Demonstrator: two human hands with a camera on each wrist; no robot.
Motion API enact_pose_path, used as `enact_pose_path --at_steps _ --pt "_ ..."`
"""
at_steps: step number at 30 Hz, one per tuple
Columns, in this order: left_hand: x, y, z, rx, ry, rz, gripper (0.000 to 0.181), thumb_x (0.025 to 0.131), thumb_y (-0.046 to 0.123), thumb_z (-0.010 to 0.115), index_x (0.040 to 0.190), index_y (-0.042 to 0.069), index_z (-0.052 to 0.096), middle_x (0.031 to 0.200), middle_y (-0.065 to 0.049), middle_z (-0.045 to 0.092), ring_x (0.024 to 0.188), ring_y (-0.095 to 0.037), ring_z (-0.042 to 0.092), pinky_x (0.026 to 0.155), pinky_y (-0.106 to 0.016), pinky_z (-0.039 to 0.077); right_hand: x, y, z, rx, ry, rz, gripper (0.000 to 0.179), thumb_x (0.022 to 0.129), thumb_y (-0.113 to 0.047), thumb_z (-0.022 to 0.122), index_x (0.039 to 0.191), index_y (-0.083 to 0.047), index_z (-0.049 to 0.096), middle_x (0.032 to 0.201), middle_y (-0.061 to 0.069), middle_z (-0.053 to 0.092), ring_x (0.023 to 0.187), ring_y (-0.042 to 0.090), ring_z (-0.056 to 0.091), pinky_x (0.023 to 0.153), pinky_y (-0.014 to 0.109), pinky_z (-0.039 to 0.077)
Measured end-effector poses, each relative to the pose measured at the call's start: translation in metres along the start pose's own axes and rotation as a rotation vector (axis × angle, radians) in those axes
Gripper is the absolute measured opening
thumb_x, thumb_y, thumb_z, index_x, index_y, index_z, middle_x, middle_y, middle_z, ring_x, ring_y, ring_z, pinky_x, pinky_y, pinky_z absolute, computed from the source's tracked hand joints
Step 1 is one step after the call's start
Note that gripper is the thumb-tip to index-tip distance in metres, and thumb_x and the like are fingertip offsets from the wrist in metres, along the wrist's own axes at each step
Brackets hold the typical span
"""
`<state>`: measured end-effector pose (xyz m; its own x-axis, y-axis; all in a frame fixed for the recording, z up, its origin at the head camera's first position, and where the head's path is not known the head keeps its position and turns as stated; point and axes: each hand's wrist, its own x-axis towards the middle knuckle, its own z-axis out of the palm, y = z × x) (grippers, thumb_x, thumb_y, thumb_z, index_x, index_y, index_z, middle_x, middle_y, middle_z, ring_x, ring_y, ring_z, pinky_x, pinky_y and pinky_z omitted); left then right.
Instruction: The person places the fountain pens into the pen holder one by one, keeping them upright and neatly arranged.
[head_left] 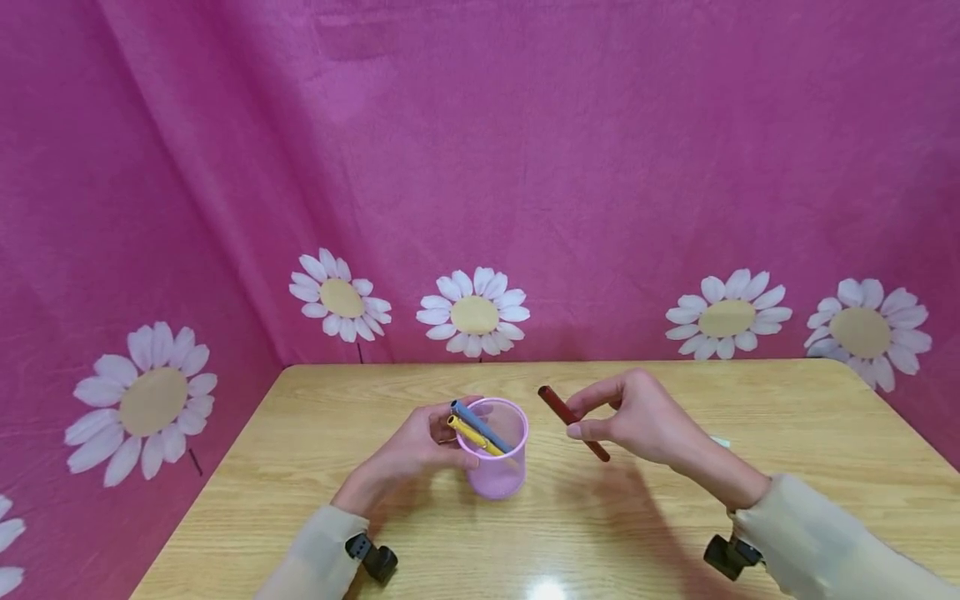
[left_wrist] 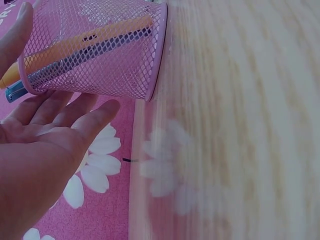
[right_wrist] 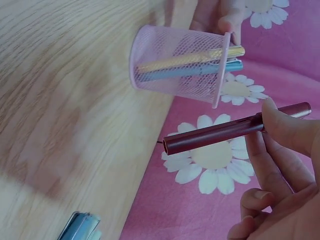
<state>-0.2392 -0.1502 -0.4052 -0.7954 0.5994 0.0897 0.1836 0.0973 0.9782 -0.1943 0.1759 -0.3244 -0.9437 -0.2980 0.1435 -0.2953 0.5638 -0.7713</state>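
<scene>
A pink mesh pen cup (head_left: 497, 479) stands upright on the wooden table. Inside it lean a yellow pen (head_left: 474, 434) and a grey-blue pen (head_left: 480, 423), their upper ends above the rim. My left hand (head_left: 422, 442) holds the cup from the left near its rim, thumb on the near side and fingers on the far side. To the right of the cup, my right hand (head_left: 637, 421) pinches a dark red pen (right_wrist: 215, 134) between thumb and fingers. The red pen is tilted in the air, apart from the cup.
A small teal object (right_wrist: 80, 227) lies on the table, mostly cut off in the right wrist view; in the head view a pale bit (head_left: 722, 442) shows behind my right wrist. Pink cloth (head_left: 570, 167) with daisies hangs behind the table (head_left: 315, 467) and at its left.
</scene>
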Motion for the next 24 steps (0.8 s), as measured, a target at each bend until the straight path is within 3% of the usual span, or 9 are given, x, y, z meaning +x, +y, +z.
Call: enact_pose_path --at_steps 12,19,24 --pt "0.004 0.002 0.0 0.0 -0.002 0.008 0.072 0.089 0.001 0.084 0.153 0.001 0.052 0.149 -0.017 0.059 0.119 -0.029 0.067 0.103 -0.036 0.054 0.008 -0.01 -0.002 0.042 0.014 -0.011 0.022 0.084 -0.016 0.09 0.104 -0.011 0.085 0.098 -0.001 0.08 0.097 0.023 0.064 0.076 0.036 0.049" --pt "0.003 0.0 0.0 0.026 0.009 -0.013 0.074 0.088 0.003 0.085 0.155 0.003 0.051 0.144 -0.017 0.063 0.114 -0.028 0.067 0.101 -0.036 0.055 0.012 -0.014 -0.001 0.058 0.022 0.007 0.025 0.084 -0.02 0.091 0.107 -0.011 0.085 0.101 0.0 0.08 0.108 0.024 0.066 0.086 0.04 0.051" --pt "0.004 0.0 0.0 0.012 0.01 -0.017 0.075 0.089 0.003 0.085 0.155 0.003 0.051 0.145 -0.016 0.062 0.116 -0.028 0.067 0.102 -0.036 0.054 0.016 -0.017 0.0 0.081 0.038 0.005 0.024 0.085 -0.018 0.09 0.107 -0.01 0.085 0.1 0.0 0.08 0.107 0.025 0.066 0.083 0.039 0.05"
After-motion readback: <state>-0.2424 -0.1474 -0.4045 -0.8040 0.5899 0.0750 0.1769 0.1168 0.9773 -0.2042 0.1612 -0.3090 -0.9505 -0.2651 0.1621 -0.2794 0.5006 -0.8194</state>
